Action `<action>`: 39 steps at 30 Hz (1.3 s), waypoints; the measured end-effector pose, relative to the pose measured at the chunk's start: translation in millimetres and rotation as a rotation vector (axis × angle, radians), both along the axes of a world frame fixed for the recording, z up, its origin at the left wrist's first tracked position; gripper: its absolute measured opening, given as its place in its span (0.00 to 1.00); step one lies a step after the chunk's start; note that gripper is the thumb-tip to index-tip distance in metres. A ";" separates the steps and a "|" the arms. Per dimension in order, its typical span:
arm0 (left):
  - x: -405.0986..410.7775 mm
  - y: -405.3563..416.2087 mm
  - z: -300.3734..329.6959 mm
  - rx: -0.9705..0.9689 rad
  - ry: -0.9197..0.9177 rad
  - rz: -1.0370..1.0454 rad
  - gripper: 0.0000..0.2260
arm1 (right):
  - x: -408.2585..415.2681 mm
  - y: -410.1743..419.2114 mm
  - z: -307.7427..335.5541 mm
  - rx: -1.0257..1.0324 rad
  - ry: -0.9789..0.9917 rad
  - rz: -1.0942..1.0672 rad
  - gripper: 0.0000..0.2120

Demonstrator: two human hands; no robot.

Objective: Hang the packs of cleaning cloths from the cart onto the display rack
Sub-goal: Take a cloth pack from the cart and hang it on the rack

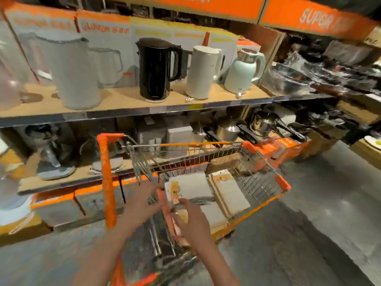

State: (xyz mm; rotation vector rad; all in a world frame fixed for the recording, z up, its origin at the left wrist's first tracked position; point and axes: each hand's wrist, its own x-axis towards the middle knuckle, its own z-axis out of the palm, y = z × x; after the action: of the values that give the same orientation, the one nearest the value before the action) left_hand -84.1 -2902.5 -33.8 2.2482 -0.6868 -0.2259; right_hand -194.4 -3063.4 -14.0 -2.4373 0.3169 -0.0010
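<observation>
Both hands over wire shopping cart with orange trim (266,174). Left hand (142,205) open, fingers spread. Right hand (192,221) grip unclear, blurred. Grey cleaning-cloth packs (193,185) in basket, 12 o'clock of right hand.

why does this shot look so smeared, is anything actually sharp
Head view: heavy blur and blocky compression smear most edges; both hands, left hand and right hand, and the packs of cloths in the cart are soft. The wide lens bows the shelf edge. The black kettle is the clearest thing, and carton print is unreadable.
</observation>
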 end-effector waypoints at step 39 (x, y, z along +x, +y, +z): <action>68.9 -359.9 -118.9 -0.126 0.525 0.358 0.29 | 131.8 -381.5 -117.9 0.129 0.212 -0.145 0.32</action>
State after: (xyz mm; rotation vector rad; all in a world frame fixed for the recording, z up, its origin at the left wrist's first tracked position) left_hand -15.2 -3262.4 -152.8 2.0214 -0.0187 -0.5502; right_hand -62.6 -3444.9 -131.8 -2.2852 0.5702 0.2090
